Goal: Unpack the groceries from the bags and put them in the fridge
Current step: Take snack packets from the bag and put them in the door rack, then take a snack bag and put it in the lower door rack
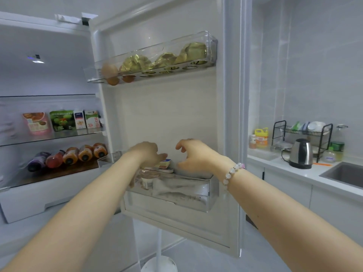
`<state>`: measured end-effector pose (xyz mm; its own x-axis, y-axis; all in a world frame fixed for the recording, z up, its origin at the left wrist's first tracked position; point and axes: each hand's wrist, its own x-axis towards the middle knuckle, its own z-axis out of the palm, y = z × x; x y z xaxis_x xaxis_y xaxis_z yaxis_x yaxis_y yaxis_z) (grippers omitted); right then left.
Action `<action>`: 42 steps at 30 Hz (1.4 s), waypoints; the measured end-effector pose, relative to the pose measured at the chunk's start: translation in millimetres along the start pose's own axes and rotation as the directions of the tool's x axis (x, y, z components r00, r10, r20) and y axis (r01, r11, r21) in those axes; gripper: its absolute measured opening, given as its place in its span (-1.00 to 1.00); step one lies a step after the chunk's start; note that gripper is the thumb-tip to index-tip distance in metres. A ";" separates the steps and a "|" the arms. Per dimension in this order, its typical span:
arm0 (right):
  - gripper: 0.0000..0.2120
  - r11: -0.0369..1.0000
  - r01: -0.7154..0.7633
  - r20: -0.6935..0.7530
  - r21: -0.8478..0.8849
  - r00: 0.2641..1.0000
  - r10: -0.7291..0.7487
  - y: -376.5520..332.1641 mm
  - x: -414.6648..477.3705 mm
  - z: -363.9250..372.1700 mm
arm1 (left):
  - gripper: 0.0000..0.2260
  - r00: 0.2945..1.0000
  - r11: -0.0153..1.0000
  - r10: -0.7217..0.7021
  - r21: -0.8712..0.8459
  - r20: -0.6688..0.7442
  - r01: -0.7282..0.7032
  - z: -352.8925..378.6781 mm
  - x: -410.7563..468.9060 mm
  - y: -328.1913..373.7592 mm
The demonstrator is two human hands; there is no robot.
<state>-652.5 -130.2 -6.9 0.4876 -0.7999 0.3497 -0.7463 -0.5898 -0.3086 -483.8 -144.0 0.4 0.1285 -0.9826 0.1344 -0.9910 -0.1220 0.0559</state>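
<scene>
Head view: both hands are at the lower door bin [196, 190], down around 6 o'clock of the open fridge door [167, 118]. The left hand [147, 154] has its fingers curled on a small yellow pack [164, 164] sitting atop the other stuff at the bin's 9 o'clock end. The right hand [193, 156] hovers just beside it, fingers loosely spread, holding nothing. I'd seat the pack flat and low behind the rail, steadying neighbours with that free hand so nothing tips when the door swings.

- We have 1 view, head-worn, looking forward and slightly down along both forearms.
- We face the open fridge door [167, 114] at close range, counter [294, 169] off right.
</scene>
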 end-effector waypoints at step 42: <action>-0.58 0.337 -0.874 -0.701 -0.350 0.483 0.524 197.5 -409.4 -186.2 | -0.61 0.221 0.311 0.788 0.061 -0.575 -0.949 56.7 -206.0 481.0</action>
<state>-1083.9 101.4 -46.3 -0.4731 -0.6182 0.6276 -0.8365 0.5387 -0.1000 -989.1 -8.2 -56.5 -0.7302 -0.2324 0.6425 -0.4321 0.8855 -0.1708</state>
